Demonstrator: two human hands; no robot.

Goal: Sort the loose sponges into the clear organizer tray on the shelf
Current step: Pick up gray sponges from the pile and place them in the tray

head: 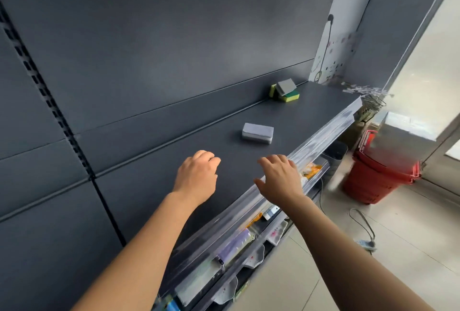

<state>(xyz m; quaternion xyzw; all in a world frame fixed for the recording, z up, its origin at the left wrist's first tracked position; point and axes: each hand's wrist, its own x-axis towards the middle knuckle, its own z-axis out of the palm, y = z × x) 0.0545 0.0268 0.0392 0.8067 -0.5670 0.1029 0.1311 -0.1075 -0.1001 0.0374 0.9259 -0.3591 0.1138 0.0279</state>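
Observation:
A grey sponge (257, 132) lies flat on the dark shelf (154, 186), a short way beyond my hands. Farther back, against the rear panel, a small pile of sponges (284, 91) holds a grey one on top of yellow-green ones. My left hand (198, 176) hovers over the shelf with its fingers curled and nothing in it. My right hand (280, 177) is spread open above the shelf's front edge, also holding nothing. A clear plastic strip (321, 136) runs along that front edge. No separate organizer tray shows.
Lower shelves (236, 248) under the front edge carry packaged goods and white dishes. Stacked red shopping baskets (380, 176) stand on the tiled floor at the right, with a cable (361, 221) lying nearby. A slotted upright (49, 104) divides the back panels at left.

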